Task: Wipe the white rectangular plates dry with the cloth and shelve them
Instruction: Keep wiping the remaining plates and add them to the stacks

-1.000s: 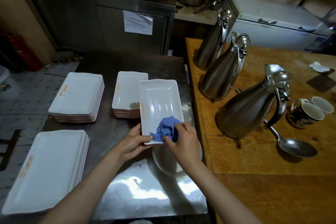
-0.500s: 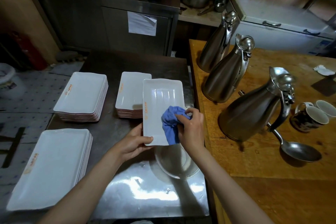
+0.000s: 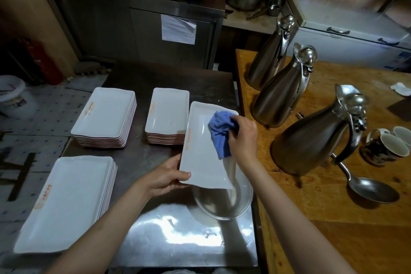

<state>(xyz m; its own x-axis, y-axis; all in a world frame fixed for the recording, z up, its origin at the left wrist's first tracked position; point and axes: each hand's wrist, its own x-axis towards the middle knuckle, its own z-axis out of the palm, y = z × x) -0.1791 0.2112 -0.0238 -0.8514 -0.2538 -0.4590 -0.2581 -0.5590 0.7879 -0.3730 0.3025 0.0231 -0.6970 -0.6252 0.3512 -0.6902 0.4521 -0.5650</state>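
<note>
Stainless-steel worktable [image 3: 142, 238], centre and left, butted against an orange-brown wooden table [image 3: 347, 242] on the right; on the steel surface, three stacks of white rectangular plates with orange edge marks: a near-left stack [image 3: 64, 202], a far-left stack [image 3: 104, 115] and a smaller far-centre stack [image 3: 166, 113]; on the wood, three tall brushed-steel jugs with hinged lids, the nearest [image 3: 315, 138] tilted in the wide-angle view, the middle one [image 3: 282, 93] and the farthest [image 3: 269, 55] behind it; near the right edge, a dark patterned mug [image 3: 384, 149] with a pale mug just beyond, and a steel ladle [image 3: 371, 189] lying on the wood; a round shallow steel dish [image 3: 222, 204] on the near right of the worktable; above it, one white rectangular plate [image 3: 200, 153], held clear of the table, face up; left hand [image 3: 164, 178] grips its near-left corner, thumb on the rim, fingers beneath; right hand [image 3: 242, 138] is curled around a bunched blue cloth [image 3: 221, 133], pressing it to the plate's far right part.
</note>
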